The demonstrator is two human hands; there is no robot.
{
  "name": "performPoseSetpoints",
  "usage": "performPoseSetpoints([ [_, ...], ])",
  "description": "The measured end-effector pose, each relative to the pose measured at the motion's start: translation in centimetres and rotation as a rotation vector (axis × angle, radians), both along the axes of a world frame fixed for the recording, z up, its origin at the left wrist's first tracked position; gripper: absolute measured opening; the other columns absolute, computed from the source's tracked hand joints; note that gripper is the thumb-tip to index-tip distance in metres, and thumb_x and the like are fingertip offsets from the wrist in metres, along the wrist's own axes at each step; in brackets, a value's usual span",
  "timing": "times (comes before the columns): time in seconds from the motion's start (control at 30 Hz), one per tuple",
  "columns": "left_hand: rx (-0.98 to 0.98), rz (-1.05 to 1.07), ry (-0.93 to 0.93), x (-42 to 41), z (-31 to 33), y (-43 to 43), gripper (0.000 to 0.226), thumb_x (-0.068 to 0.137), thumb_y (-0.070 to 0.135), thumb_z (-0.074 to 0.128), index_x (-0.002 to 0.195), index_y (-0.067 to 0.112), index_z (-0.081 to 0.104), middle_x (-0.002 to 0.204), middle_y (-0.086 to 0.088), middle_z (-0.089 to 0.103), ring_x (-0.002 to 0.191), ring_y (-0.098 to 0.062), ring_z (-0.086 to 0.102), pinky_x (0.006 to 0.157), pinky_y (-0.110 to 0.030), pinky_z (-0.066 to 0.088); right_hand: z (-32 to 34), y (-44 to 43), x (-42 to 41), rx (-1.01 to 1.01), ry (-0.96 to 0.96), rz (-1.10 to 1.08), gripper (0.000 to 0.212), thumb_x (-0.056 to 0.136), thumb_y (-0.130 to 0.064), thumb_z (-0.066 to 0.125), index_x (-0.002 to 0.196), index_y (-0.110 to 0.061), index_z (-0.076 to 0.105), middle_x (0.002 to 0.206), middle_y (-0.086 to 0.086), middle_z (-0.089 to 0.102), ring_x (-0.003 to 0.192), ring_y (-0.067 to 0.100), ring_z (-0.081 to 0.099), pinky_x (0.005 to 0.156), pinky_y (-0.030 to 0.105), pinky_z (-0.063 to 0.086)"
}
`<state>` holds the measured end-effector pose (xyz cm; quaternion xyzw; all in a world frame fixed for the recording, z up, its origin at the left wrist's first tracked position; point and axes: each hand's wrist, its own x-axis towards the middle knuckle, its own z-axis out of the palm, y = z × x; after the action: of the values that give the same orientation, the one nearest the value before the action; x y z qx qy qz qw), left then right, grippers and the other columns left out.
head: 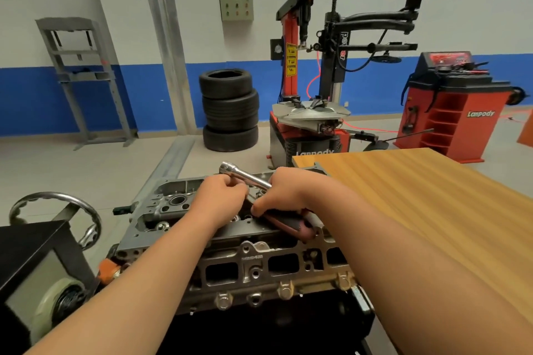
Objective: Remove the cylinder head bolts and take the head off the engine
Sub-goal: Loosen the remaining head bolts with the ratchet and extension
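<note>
The grey aluminium cylinder head sits on top of the engine, held on a stand in front of me. A chrome socket extension sticks up and to the left above the head's middle. My left hand grips its lower part with curled fingers. My right hand holds the ratchet wrench near its head, and the wrench's dark red handle lies across the top of the head toward me. The bolt under the socket is hidden by my hands.
A wooden table stands close on the right. The engine stand's chrome handwheel and black box are at the left. Stacked tyres, a tyre changer, a red wheel balancer and a grey press frame stand behind.
</note>
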<state>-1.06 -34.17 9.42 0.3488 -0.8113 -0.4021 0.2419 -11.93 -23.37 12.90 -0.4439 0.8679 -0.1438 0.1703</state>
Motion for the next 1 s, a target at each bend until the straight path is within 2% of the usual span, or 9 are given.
performPoseSetpoints([
  [0.07,0.050,0.019,0.082,-0.2,0.8,0.2,0.014,0.082,0.023,0.061,0.072,0.022,0.071,0.067,-0.001,0.068,0.060,-0.016,0.057,0.054,-0.025,0.042,-0.1,0.3,-0.5,-0.078,-0.118,-0.019,0.037,0.068,-0.052,0.070,0.081,-0.018,0.065,0.072,0.001,0.068,0.062,0.015,0.064,0.051,0.024,0.046],
  [0.23,0.196,-0.109,0.361,-2.5,3.1,2.7,0.011,0.086,0.018,0.060,0.082,0.026,0.068,0.075,0.002,0.073,0.079,-0.019,0.072,0.071,-0.032,0.057,0.3,4.1,-3.8,-0.463,-0.896,-0.079,0.026,0.089,-0.035,0.054,0.074,-0.016,0.062,0.055,-0.003,0.053,0.039,0.011,0.039,0.037,0.019,0.031],
  [0.33,0.166,-0.314,0.187,-3.7,2.3,5.1,0.006,0.090,0.033,0.060,0.090,0.032,0.065,0.087,0.005,0.073,0.084,-0.014,0.071,0.067,-0.026,0.053,0.7,7.3,-6.3,-0.617,-1.055,-0.174,0.038,0.091,-0.035,0.049,0.058,-0.019,0.058,0.049,-0.006,0.041,0.036,0.009,0.031,0.035,0.018,0.027],
  [0.47,0.196,-0.450,0.044,-5.1,0.7,8.0,0.031,0.095,0.055,0.041,0.095,0.033,0.063,0.103,0.009,0.067,0.086,-0.006,0.067,0.065,-0.025,0.043,-0.2,9.7,-6.6,-0.517,-0.923,-0.289,0.026,0.088,-0.036,0.051,0.071,-0.017,0.051,0.048,-0.005,0.042,0.038,0.010,0.034,0.038,0.020,0.029],
  [0.6,0.291,-0.325,0.008,-5.5,1.4,8.4,0.074,0.084,0.074,0.035,0.116,0.015,0.067,0.108,-0.003,0.065,0.101,-0.020,0.059,0.088,-0.035,0.043,-0.8,8.2,-3.8,-0.371,-0.549,-0.280,0.028,0.085,-0.041,0.055,0.080,-0.013,0.058,0.052,-0.002,0.056,0.041,0.011,0.044,0.041,0.022,0.035],
  [0.7,0.382,-0.278,0.007,-4.3,1.7,6.8,0.065,0.079,0.071,0.048,0.104,0.016,0.071,0.099,-0.006,0.070,0.095,-0.023,0.065,0.093,-0.041,0.050,-0.4,6.0,-1.7,-0.348,-0.364,-0.265,0.030,0.088,-0.037,0.048,0.076,-0.011,0.057,0.058,0.004,0.055,0.042,0.016,0.045,0.041,0.021,0.035],
  [0.83,0.002,-0.248,-0.020,-2.0,1.9,4.5,0.045,0.094,0.053,0.045,0.086,0.018,0.071,0.083,-0.001,0.070,0.077,-0.015,0.061,0.071,-0.031,0.048,2.2,4.3,-0.4,-0.364,0.092,-0.246,0.030,0.089,-0.034,0.052,0.077,-0.007,0.057,0.061,0.005,0.051,0.050,0.019,0.046,0.046,0.026,0.037],
  [0.9,-0.079,-0.256,-0.054,-0.4,1.8,2.9,0.029,0.093,0.043,0.052,0.084,0.023,0.070,0.077,0.004,0.069,0.068,-0.012,0.060,0.065,-0.029,0.048,4.0,3.0,0.9,-0.603,-0.003,-0.232,0.027,0.090,-0.031,0.052,0.079,-0.007,0.056,0.062,0.005,0.050,0.052,0.020,0.046,0.048,0.029,0.039],
  [1.0,0.024,-0.134,0.023,2.3,2.1,-0.5,0.022,0.093,0.033,0.055,0.085,0.022,0.071,0.083,0.003,0.071,0.075,-0.013,0.065,0.067,-0.029,0.049,6.5,-0.3,3.6,-0.940,-0.492,-0.129,0.013,0.092,-0.018,0.050,0.082,-0.011,0.055,0.062,0.004,0.051,0.049,0.017,0.051,0.049,0.030,0.048],
])
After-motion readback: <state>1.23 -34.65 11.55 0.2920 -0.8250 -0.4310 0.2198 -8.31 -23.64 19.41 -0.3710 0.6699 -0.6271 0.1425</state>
